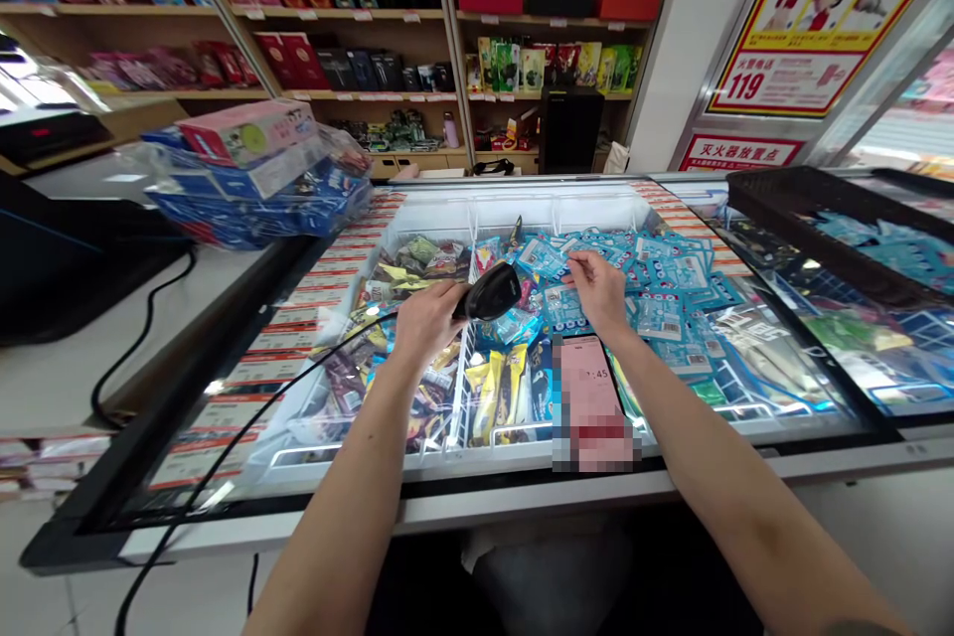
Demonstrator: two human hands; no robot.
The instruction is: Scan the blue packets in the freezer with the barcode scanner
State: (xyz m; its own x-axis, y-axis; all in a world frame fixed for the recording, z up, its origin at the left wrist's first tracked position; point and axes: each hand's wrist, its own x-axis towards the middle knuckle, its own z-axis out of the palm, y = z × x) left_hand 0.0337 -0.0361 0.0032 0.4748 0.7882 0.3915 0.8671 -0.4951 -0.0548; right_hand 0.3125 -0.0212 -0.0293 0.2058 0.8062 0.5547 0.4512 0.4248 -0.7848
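My left hand point(430, 318) is wrapped round the handle of a black barcode scanner point(492, 293), its head pointing right above the freezer's glass lid. A black cable point(298, 373) runs from its handle down to the lower left. To the right, my right hand point(598, 290) has its fingertips pinched together at the edge of a small blue packet point(543, 258). Many similar blue packets point(667, 313) lie spread and overlapping on the glass around that hand. Below my right wrist, a phone point(592, 388) with a lit pink screen, partly pixelated, rests on the lid.
Under the glass, white wire baskets point(463, 388) hold wrapped ice creams point(501, 388). Plastic-wrapped boxes point(257, 174) stand at the left. A dark tray point(835, 229) with more blue packets sits at the right. Stocked shelves point(350, 15) line the back.
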